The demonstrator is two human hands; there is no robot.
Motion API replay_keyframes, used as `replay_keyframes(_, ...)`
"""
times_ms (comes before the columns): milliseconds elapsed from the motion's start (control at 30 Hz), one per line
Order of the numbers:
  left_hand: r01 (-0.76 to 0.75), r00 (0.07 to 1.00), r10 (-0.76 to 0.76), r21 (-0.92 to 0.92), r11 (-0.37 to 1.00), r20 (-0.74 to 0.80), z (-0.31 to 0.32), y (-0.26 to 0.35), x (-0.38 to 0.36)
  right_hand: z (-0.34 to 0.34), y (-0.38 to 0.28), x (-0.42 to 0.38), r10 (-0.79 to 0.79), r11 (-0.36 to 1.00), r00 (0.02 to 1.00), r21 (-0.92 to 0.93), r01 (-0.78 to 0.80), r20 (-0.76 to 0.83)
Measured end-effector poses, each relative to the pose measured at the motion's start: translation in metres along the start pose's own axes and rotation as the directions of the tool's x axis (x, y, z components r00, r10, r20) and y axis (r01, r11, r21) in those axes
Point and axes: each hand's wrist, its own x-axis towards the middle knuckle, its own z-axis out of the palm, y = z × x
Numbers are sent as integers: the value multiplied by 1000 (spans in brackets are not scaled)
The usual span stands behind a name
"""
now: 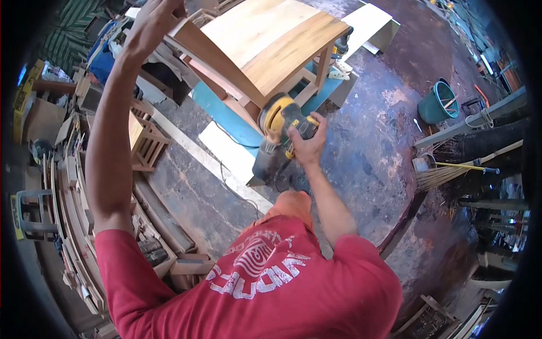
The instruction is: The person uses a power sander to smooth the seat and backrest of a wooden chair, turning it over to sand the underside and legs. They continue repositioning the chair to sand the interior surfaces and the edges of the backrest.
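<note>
Our right hand (309,144) was wrapped around the orbital sander (291,120), its round pad end against or very near the front corner of the wooden table (276,37). Our left hand (153,28) was raised by the table's far-left end; its fingers were partly cut off, so we could not tell how they gripped. The sander looked stiff and fairly heavy, best held around its body, clear of the disc; the table seemed rigid and bulky, best steadied by its frame, its smooth top perhaps slippery with dust. Beneath it lay a turquoise board (237,116), with a white panel (226,148) beside that, on a stained concrete floor (367,164). Farther out, a green bucket (433,108) and a broom (443,178) lay to our right, and stacked timber (73,226) to our left.
</note>
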Motion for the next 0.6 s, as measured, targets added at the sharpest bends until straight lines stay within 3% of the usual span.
replay_keyframes(100, 66, 998, -66, -86, 994, 4, 5, -14, 5, 2, -8, -8, -110, 992, 994, -67, 110, 2)
replay_keyframes(167, 94, 993, -93, -12, 996, 78, -2, -15, 8, 8, -19, -11, -173, 981, 984, -96, 168, -44)
replay_keyframes(200, 96, 992, -95, -12, 995, 80, -5, -27, 9, 8, -16, -8, -170, 981, 984, -97, 165, -43)
replay_keyframes(267, 111, 971, -76, -148, 983, 227, -9, -49, 21, 7, -13, 5, -65, 997, 996, 39, 67, -59)
replay_keyframes(300, 78, 993, -63, -164, 983, 97, 5, -37, 12, 6, -9, 6, -100, 994, 993, 26, 102, -62)
replay_keyframes(433, 58, 994, -40, -177, 983, 106, 4, -38, 14, 10, -28, -11, -249, 968, 968, -52, 247, -37)
replay_keyframes(533, 46, 996, -32, -183, 982, 79, 7, -41, 13, 8, -24, 8, -159, 987, 983, 17, 161, -96)
replay_keyframes(600, 53, 996, -40, -165, 985, 85, 7, -37, 12, 1, -23, 26, -215, 976, 970, -51, 210, -117)
